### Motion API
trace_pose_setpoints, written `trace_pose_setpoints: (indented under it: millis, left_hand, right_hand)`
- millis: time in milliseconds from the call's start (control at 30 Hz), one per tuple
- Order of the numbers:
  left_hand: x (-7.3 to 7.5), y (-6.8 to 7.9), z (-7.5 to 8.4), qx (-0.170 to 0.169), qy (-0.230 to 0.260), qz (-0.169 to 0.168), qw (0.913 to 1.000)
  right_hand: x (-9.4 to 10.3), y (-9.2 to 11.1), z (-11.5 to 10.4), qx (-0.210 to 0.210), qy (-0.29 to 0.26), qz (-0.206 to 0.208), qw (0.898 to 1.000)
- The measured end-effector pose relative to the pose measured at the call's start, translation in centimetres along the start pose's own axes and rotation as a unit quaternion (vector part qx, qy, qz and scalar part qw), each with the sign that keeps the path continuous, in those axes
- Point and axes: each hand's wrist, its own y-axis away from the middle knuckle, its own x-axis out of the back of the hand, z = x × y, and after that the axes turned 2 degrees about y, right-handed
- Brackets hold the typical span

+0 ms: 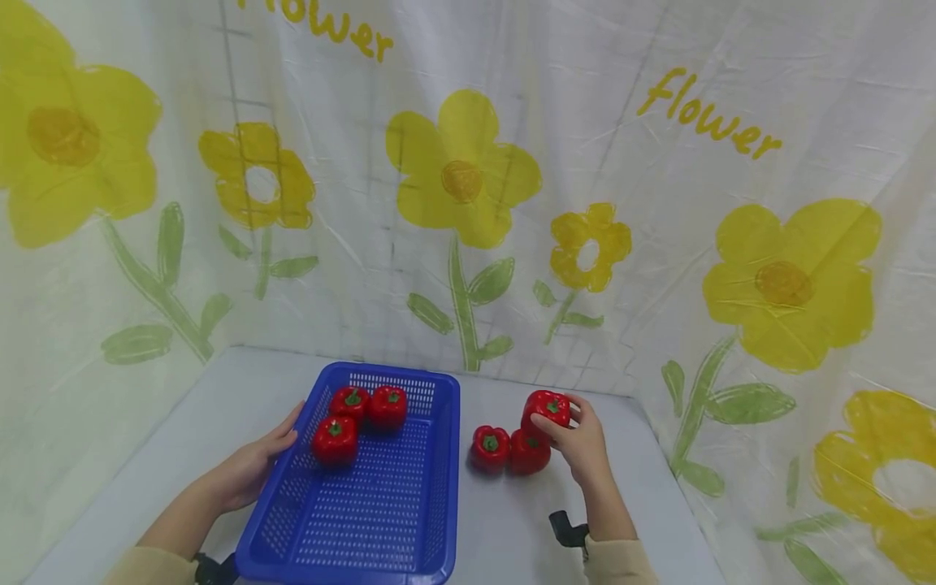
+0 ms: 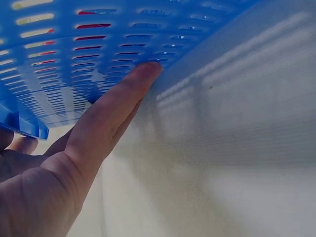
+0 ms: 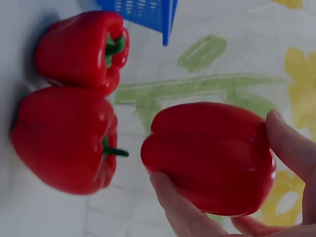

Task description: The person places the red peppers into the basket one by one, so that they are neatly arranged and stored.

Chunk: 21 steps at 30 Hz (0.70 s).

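The blue basket (image 1: 366,520) partly hides the left grip (image 1: 252,470) from above.

A white tabletop (image 1: 504,524) lies before a pale curtain (image 1: 351,171), whose print comprises yellow flowers (image 1: 462,181) with orange or white centres, green stems (image 1: 459,301) and leaves (image 1: 491,281); yellow lettering (image 1: 708,122) above reads "flower" twice.
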Motion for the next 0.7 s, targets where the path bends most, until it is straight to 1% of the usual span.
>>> trace_pose_setpoints:
  millis: [167, 400, 500, 567, 700]
  left_hand:
    - [0.1, -0.1, 0.1, -0.002, 0.001, -0.001, 1.0]
    - [0.3, -0.1, 0.0, -0.006, 0.005, -0.019, 0.9998]
    - [0.2, 0.0, -0.1, -0.007, 0.006, -0.02, 0.9998]
    - [0.2, 0.0, 0.0, -0.004, 0.009, -0.014, 0.9999]
    - [0.0, 0.0, 0.2, -0.005, 0.008, -0.014, 0.9999]
  right_hand:
    - [-1.2, 0.0, -0.8, 0.009, 0.004, -0.013, 1.0]
    - [-2.6, -0.2, -1.5, 0.005, 0.01, -0.026, 1.0]
    - [-3.2, -0.2, -1.7, 0.007, 0.009, -0.031, 0.999]
    - [-3.6, -0.2, -1.9, 0.006, 0.006, -0.033, 0.999]
    - [-4.5, -0.1, -2.4, 0.007, 0.012, -0.034, 0.999]
